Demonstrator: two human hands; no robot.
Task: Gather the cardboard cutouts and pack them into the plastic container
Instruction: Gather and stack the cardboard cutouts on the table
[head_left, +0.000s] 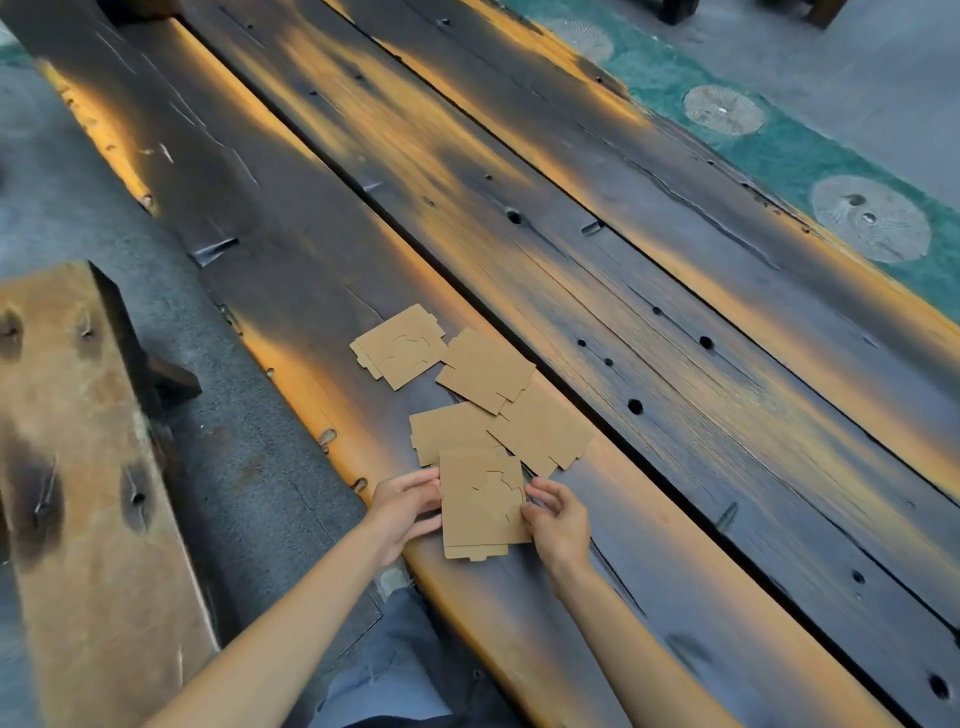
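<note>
Flat brown cardboard cutouts (485, 410), notched at the edges, scattered overlapping on the dark tabletop (675, 415); nearest small stack (480, 506) pinched at both side edges.

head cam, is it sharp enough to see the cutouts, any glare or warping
Head view: cutouts and both hands, left and right, are sharp; warm orange streaks of light cross the dark table, no blown-out glare; wide-angle lens leaves the planks running steeply slanted; far corners look softer.

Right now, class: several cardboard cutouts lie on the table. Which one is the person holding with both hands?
The nearest cutout, gripped at its sides by the left hand and right hand. The others lie untouched farther up the wooden table.
</note>
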